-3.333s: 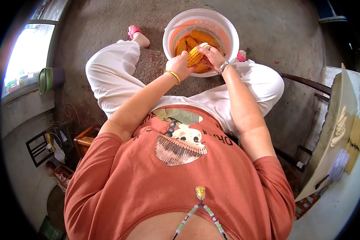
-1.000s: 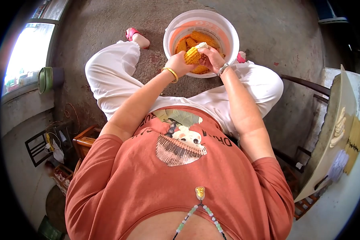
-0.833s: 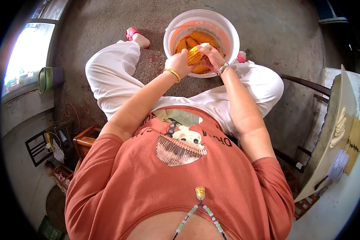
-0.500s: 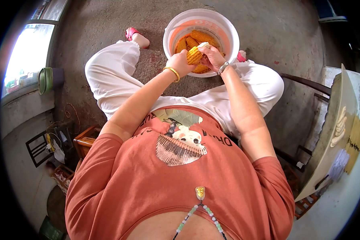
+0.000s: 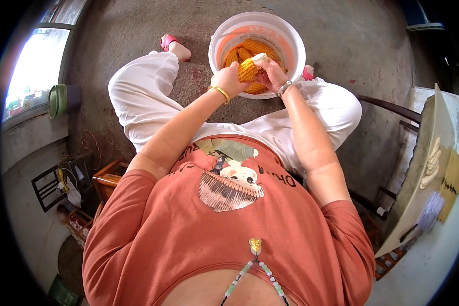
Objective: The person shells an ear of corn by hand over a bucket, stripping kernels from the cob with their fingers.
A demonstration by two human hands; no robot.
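Over the white bucket (image 5: pixel 299 46), my left hand (image 5: pixel 227 81) is closed round a yellow corn cob (image 5: pixel 247 71). My right hand (image 5: pixel 274 76) grips at the cob's other side, its fingers bent. A whitish bare cob end (image 5: pixel 260 57) shows at the right fingers; whether it belongs to the same cob or a separate one, I cannot tell. Below the hands, several more yellow corn cobs (image 5: pixel 250 47) lie in the bucket. My hands partly hide them.
The bucket stands on the concrete floor (image 5: pixel 199 23) between my knees. To the right is a board-like tabletop (image 5: pixel 418 173) with pale objects on it. A wooden piece of furniture (image 5: pixel 107 181) is at lower left, and a green container (image 5: pixel 58 102) sits by the window.
Both hands stay almost in place on the corn cob. The right fingers and the whitish end have shifted very slightly; the cob shows a bit more of its side.
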